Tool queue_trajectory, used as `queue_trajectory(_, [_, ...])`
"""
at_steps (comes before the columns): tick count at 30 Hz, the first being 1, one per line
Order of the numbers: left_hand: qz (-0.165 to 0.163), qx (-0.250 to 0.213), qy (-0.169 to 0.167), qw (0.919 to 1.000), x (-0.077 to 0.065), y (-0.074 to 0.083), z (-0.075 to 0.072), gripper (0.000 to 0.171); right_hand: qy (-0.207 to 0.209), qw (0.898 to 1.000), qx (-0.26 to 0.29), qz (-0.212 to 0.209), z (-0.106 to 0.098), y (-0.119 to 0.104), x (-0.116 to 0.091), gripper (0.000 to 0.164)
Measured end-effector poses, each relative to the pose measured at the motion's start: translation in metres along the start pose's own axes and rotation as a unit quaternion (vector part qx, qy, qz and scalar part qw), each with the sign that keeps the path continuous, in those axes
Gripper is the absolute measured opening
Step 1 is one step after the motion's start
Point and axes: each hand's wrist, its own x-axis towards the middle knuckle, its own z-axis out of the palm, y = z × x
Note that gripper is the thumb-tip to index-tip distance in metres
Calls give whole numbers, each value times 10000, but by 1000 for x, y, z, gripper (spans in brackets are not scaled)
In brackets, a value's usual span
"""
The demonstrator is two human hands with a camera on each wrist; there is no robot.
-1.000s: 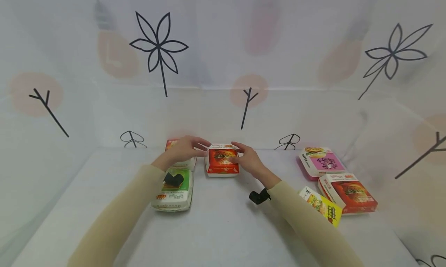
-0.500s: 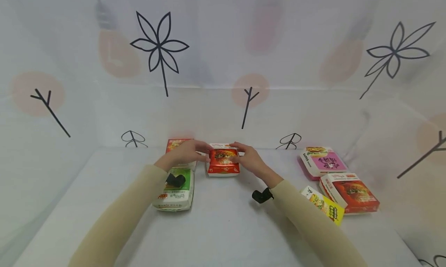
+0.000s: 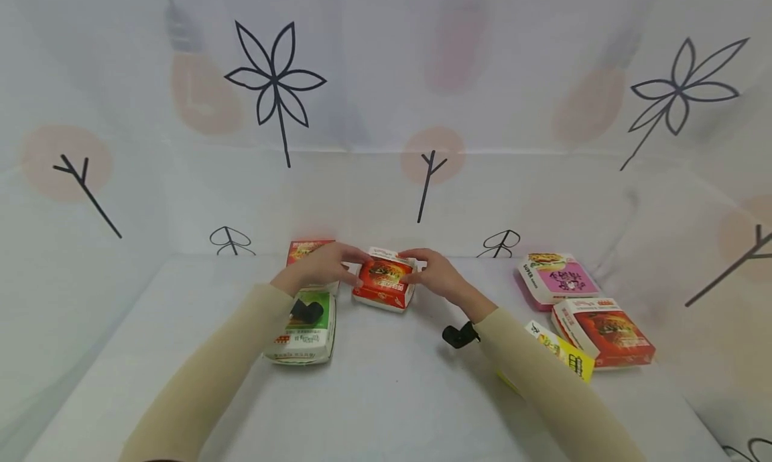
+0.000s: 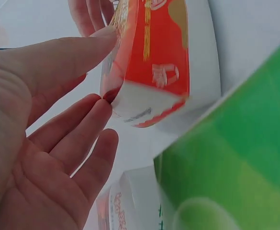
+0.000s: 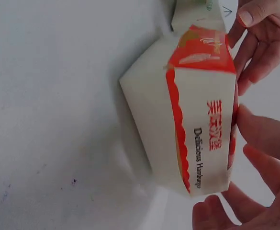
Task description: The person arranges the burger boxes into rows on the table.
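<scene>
A red and white hamburger box (image 3: 384, 282) sits between both hands near the back of the table, turned slightly askew in the head view. My left hand (image 3: 322, 262) pinches its left side, thumb on the top face and fingertips at the corner in the left wrist view. On the opposite side my right hand (image 3: 445, 279) has its thumb at the top edge, with fingers round the far edge. "Delicious Hamburger" shows on a white side panel of the box (image 5: 202, 120) in the right wrist view.
A green and white box (image 3: 301, 341) lies under the left wrist, with a red box (image 3: 301, 250) behind it, partly hidden by the left hand. At the right lie a pink box (image 3: 563, 282), another red box (image 3: 612, 331) and a yellow box (image 3: 579, 363), partly covered by the right sleeve.
The hamburger box has turned clockwise in the head view, its front edge now slanting down to the right. Both hands have shifted slightly with it; the other boxes stay put.
</scene>
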Motion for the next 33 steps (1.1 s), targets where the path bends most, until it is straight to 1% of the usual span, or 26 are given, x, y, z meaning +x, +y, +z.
queue_trajectory(4, [9,65,-21,10000,2,4,2,50,-260,9995,-16,-195,0,-2,-2,53])
queue_trajectory(7, [37,121,20,9999,4,5,3,50,-308,9992,-78,-260,1,-3,-5,51])
queue_trajectory(9, [31,126,81,9999,3,6,3,50,-292,9992,-105,-231,1,-4,-6,50])
queue_trajectory(13, [-68,157,215,9996,-3,7,2,50,-303,9993,-146,-169,1,-1,-6,49])
queue_trajectory(16, [54,204,250,9995,-9,9,0,47,-344,9992,-120,-171,0,2,-5,49])
queue_trajectory(20, [304,261,117,9991,-17,11,0,45,-382,9991,-39,-159,-1,3,-6,48])
queue_trajectory(24, [395,261,-108,9988,-21,10,1,47,-398,9991,-64,-134,-2,3,-6,48])
queue_trajectory(27, [481,183,-202,9985,-22,10,3,47,-399,9991,-97,-114,-2,3,-7,49])
queue_trajectory(30, [412,183,-218,9987,-21,9,3,47,-350,9992,-152,-77,-1,3,-8,48])
queue_trajectory(33, [290,269,-185,9990,-21,11,3,49,-179,9995,-274,-10,-1,2,-10,43])
